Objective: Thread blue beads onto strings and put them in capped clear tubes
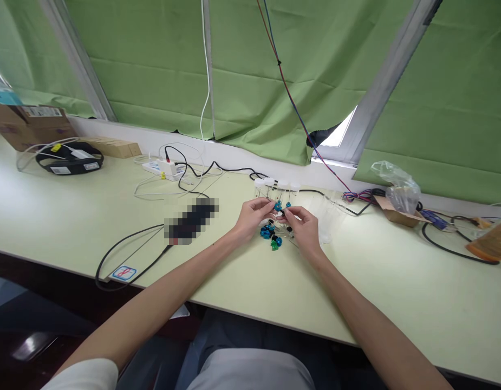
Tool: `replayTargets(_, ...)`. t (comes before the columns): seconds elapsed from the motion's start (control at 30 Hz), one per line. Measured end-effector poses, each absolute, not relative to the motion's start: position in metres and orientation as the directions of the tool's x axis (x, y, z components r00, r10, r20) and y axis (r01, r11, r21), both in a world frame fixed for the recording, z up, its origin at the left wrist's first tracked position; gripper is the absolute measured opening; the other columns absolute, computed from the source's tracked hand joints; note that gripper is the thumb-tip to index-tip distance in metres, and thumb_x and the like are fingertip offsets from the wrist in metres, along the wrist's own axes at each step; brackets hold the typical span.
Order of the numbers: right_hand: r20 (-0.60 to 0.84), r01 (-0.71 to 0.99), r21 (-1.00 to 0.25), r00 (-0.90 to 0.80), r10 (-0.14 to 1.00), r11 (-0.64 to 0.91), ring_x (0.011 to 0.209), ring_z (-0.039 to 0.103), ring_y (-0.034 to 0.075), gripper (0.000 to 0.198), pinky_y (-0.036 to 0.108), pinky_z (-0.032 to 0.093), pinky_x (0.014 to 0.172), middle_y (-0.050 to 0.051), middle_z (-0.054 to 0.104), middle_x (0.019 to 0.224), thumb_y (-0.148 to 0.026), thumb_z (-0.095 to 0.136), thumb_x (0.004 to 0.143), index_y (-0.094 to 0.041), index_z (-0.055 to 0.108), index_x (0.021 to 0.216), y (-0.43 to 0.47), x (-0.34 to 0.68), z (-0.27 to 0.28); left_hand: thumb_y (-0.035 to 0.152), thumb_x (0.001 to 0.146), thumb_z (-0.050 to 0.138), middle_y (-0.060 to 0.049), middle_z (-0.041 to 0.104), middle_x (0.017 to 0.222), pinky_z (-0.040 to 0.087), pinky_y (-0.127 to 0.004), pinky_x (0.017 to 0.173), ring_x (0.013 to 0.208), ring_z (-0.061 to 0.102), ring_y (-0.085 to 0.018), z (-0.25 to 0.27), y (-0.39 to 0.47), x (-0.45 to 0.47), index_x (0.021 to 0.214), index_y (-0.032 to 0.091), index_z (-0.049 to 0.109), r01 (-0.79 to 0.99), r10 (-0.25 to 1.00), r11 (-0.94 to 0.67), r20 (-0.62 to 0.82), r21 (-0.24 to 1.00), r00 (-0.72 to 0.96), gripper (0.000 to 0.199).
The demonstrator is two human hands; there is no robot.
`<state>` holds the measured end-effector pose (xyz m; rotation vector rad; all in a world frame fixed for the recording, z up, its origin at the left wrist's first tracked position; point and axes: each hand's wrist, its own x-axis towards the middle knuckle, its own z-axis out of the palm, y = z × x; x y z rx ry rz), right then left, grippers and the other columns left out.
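Observation:
My left hand (253,218) and my right hand (304,227) meet fingertip to fingertip above the table. Pinched in the left fingers is a small shiny blue piece (278,206). The right thumb and forefinger close on a small black piece (284,212) beside it; whether the two pieces are joined is too small to tell. Just below the hands lies a loose pile of blue pieces (267,232), with black bits and thin metal stems among them and a green piece (274,245) at its near side. Behind the fingers stand several white-topped items (282,184) with thin stems.
Clear plastic tubes (326,216) lie right of my right hand. A blurred dark device (191,221) with a black cable is at left, before a power strip (164,168). Further right are an open carton (398,211) with a plastic bag, and an orange container (492,241).

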<state>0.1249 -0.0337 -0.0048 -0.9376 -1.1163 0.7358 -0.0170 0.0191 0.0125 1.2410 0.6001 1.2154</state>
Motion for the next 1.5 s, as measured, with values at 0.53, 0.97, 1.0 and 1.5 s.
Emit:
replayTargets(0.53,0.319,-0.075,-0.932,0.301,0.899,0.355,0.081,0.074,0.023,0.036,0.040,0.059,0.085,0.006,0.072,0.088,-0.044,0.079,0.069,-0.017,0.068,0.090,-0.0328,0.1271,-0.0066,0.040,0.067,0.081,-0.001,0.059,0.063,0.044,-0.028,0.054,0.055,0.052,-0.012,0.0149,0.0154,-0.0165,0.079,0.014,0.068,-0.333,0.921,-0.107,0.219,0.937,0.321,0.032)
replayTargets(0.97,0.328,-0.058,-0.932,0.288,0.900,0.358,0.069,0.071,0.019,0.039,0.036,0.059,0.070,0.003,0.068,0.084,-0.046,0.079,0.068,-0.017,0.064,0.090,-0.0316,0.1273,-0.0078,0.041,0.067,0.082,0.000,0.058,0.064,0.044,-0.027,0.054,0.057,0.053,-0.011,0.0088,0.0197,-0.0162,0.083,0.014,0.068,-0.334,0.911,-0.096,0.219,0.937,0.350,0.035)
replayTargets(1.0,0.327,-0.054,-0.933,0.292,0.899,0.356,0.067,0.070,0.018,0.039,0.035,0.059,0.068,0.003,0.068,0.083,-0.046,0.079,0.068,-0.017,0.063,0.090,-0.0312,0.1274,-0.0081,0.041,0.066,0.082,0.000,0.057,0.064,0.043,-0.026,0.053,0.056,0.052,-0.011,0.0083,0.0198,-0.0163,0.084,0.014,0.068,-0.331,0.911,-0.100,0.220,0.938,0.350,0.035)
replayTargets(1.5,0.286,-0.062,-0.948,0.260,0.922,0.311,0.052,0.062,0.015,0.043,0.026,0.048,0.049,0.004,0.071,0.071,-0.056,0.072,0.074,-0.018,0.059,0.090,-0.0357,0.1247,-0.0030,0.047,0.069,0.079,-0.003,0.061,0.072,0.046,-0.025,0.053,0.061,0.059,-0.012,0.0123,0.0153,-0.0156,0.082,0.014,0.065,-0.343,0.906,-0.036,0.176,0.939,0.386,0.039)
